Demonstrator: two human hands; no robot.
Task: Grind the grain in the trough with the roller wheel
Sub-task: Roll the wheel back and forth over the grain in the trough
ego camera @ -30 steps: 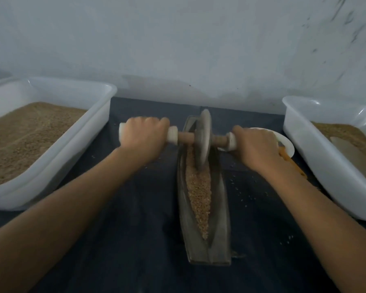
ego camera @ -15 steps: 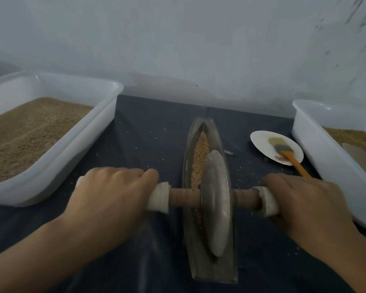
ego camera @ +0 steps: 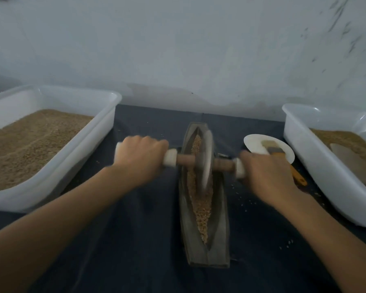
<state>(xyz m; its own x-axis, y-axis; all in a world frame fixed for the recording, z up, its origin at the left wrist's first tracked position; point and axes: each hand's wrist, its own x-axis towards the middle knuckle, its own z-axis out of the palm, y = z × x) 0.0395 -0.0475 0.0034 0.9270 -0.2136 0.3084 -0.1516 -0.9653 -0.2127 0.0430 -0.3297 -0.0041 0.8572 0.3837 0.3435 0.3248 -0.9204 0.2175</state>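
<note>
A long boat-shaped grey trough (ego camera: 219,240) lies lengthwise on the dark cloth, with tan grain (ego camera: 202,210) along its groove. The roller wheel (ego camera: 206,159), a grey disc on a wooden axle with white end grips, stands in the groove in the trough's far half, blurred by motion. My left hand (ego camera: 140,159) is closed on the left grip and my right hand (ego camera: 264,172) on the right grip. Grain shows both beyond and in front of the disc.
A large white tub (ego camera: 76,159) full of grain stands at the left. Another white tub (ego camera: 317,163) with grain and a scoop stands at the right. Between it and the trough sits a small white dish (ego camera: 254,142) with an orange-handled brush (ego camera: 298,176). Loose grains dot the cloth.
The wheel went from the trough's far end to the near end, and has now rolled back away from me into the far half. Both hands kept hold of the grips.
</note>
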